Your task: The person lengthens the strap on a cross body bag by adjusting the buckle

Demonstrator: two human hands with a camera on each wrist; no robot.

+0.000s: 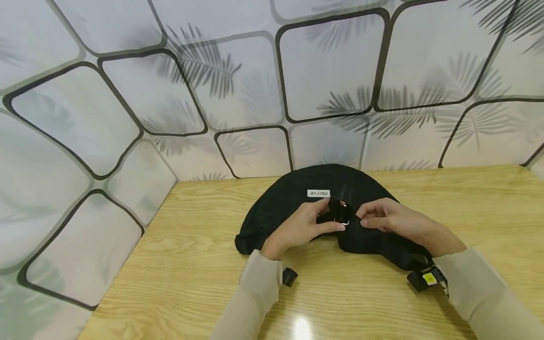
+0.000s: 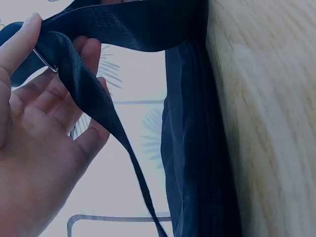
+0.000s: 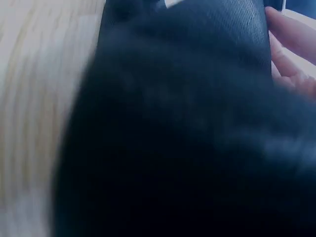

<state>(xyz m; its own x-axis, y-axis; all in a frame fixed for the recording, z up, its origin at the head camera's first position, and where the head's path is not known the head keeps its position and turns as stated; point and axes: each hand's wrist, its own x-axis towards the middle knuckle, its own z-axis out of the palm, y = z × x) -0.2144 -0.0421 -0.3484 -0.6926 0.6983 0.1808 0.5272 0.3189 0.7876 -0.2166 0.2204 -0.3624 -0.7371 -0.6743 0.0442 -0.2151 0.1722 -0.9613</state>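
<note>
A black crescent-shaped bag point(image 1: 276, 205) with a white label point(image 1: 318, 193) lies on the table. My left hand point(image 1: 297, 225) is over its front, pinching the black strap point(image 2: 91, 94) at a metal buckle point(image 2: 45, 60) between thumb and fingers. The strap loops through the buckle, and one narrow length hangs down in the left wrist view. To the right, my right hand point(image 1: 397, 221) pinches the wide strap point(image 1: 361, 240) with thumb and index finger. Dark fabric fills most of the right wrist view and hides much of that hand.
The bag stands on a light wood table point(image 1: 191, 264), close to a patterned wall covering point(image 1: 255, 94). Below each hand a small black wrist device shows, the right one point(image 1: 425, 278) with a yellow mark. The strap runs rightward under the right wrist.
</note>
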